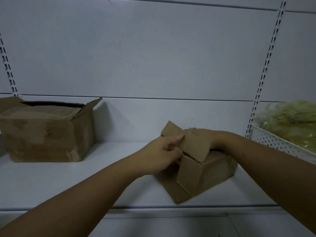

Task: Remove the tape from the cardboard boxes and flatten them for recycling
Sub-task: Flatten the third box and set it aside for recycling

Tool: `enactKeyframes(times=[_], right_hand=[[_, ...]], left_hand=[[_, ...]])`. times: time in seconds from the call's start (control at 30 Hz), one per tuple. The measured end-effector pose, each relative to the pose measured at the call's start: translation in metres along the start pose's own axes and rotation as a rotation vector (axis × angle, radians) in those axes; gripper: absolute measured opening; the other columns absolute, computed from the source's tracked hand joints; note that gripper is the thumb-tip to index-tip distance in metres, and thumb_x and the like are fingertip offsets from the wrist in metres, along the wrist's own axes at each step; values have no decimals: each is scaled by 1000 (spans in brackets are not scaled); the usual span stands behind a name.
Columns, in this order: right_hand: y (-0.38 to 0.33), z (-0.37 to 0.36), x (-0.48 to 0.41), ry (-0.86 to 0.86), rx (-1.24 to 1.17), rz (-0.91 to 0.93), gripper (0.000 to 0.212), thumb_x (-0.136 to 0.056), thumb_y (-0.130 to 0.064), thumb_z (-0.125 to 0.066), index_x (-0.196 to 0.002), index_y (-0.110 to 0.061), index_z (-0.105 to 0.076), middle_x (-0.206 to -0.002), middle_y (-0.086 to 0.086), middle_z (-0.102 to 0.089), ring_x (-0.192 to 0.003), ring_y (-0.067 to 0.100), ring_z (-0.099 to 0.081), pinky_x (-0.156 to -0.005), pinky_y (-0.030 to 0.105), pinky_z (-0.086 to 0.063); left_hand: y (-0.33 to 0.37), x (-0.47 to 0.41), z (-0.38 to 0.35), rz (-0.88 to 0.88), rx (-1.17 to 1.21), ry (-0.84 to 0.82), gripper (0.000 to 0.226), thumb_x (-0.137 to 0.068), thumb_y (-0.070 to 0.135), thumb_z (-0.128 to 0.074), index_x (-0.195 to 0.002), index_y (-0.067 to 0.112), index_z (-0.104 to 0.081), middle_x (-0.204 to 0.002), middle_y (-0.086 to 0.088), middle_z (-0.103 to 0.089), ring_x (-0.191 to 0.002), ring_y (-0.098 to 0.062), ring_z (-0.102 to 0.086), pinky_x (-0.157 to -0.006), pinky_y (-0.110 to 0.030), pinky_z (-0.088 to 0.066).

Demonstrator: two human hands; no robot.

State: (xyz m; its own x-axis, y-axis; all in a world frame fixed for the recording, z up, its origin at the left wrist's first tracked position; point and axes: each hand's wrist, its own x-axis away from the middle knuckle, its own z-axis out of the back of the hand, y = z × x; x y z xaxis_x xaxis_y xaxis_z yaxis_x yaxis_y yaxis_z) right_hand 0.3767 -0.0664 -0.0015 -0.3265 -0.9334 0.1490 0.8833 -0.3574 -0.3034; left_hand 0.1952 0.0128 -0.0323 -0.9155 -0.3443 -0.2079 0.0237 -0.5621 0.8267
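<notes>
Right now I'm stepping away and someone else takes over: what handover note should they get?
Left hand grips a flap of the small box; right hand holds another flap, mostly hidden behind it.
The small box sits on the shelf, flaps open, not flattened.
The large box stands open at the shelf's left, not flattened.
Tape: too dim to tell.
Left to do: flatten both.

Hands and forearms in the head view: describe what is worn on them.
Nothing worn shows: the left hand and right hand are bare, without gloves, rings or a watch. The left forearm and right forearm are bare to the frame's edge, no sleeve in view.
</notes>
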Motion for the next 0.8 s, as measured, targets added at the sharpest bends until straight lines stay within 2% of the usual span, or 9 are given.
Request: enactKeyframes(times=[0.13, 0.23, 0.33, 0.37, 0.43, 0.5, 0.63, 0.7, 0.8], right_hand=[[3, -12, -7, 15, 45, 23, 54, -98, -31, -40, -147, -22, -18, -155, 8, -20, -141, 27, -19, -110, 37, -21], [6, -22, -17, 63, 161, -64, 68, -95, -49, -37, -150, -26, -5, -158, 12, 2, -144, 31, -1, -115, 50, -14], [4, -27, -19, 91, 255, -115, 74, -91, -63, -27, -149, -26, 0, -158, 9, 8, -144, 30, 4, -115, 52, -9], [3, -28, -19, 99, 259, -109, 75, -90, -65, -25, -149, -25, 0, -158, 9, 7, -145, 29, 3, -116, 48, -8], [2, -30, -19, 117, 248, -95, 76, -90, -66, -23, -149, -23, -2, -158, 10, 4, -145, 28, 1, -115, 43, -8], [2, -30, -19, 130, 242, -84, 76, -90, -66, -24, -149, -22, -5, -158, 11, 2, -145, 27, -1, -115, 42, -9], [5, -32, -15, 166, 263, -55, 78, -87, -69, -29, -149, -23, -14, -158, 12, -8, -143, 28, -10, -113, 42, -16], [10, -34, -10, 172, 212, -30, 78, -85, -70, -32, -148, -27, -14, -158, 8, -9, -143, 27, -11, -112, 42, -19], [27, -44, 2, 172, 113, 44, 76, -84, -69, -36, -147, -34, -12, -158, -1, -9, -143, 19, -13, -111, 35, -18]], left_hand=[[4, 20, 1, 36, 171, -100, 59, -94, 6, -46, -146, 25, -24, -76, 0, -72, -73, -14, -68, -74, -22, -55], [-2, 37, 5, 88, 293, -185, 66, -91, -1, -48, -145, 28, -24, -85, -8, -73, -79, -22, -69, -77, -30, -56], [-7, 48, 18, 149, 398, -211, 53, -87, 1, -54, -134, 23, -45, -91, -15, -73, -83, -27, -70, -73, -31, -57], [-10, 47, 22, 153, 382, -136, 42, -86, 0, -54, -124, 19, -55, -88, -16, -73, -80, -26, -71, -69, -28, -57], [-19, 36, 30, 132, 229, 196, 24, -87, -1, -55, -104, 13, -66, -87, -15, -72, -80, -25, -70, -66, -27, -58], [-29, 19, 35, 121, 26, 413, 29, -83, 9, -67, -110, 16, -60, -106, -6, -66, -95, -21, -64, -77, -26, -55], [-34, -14, 32, 188, 57, 118, 89, -72, 41, -73, -145, 31, -24, -148, 6, -33, -133, -18, -38, -100, -31, -40], [-31, -24, 38, 153, 94, -55, 87, -72, 38, -72, -144, 36, -23, -153, 7, -26, -138, -18, -31, -106, -31, -35], [-30, -29, 52, 158, 37, -387, 78, -75, 14, -76, -135, 40, -33, -149, 8, -32, -135, -12, -32, -109, -30, -31]])
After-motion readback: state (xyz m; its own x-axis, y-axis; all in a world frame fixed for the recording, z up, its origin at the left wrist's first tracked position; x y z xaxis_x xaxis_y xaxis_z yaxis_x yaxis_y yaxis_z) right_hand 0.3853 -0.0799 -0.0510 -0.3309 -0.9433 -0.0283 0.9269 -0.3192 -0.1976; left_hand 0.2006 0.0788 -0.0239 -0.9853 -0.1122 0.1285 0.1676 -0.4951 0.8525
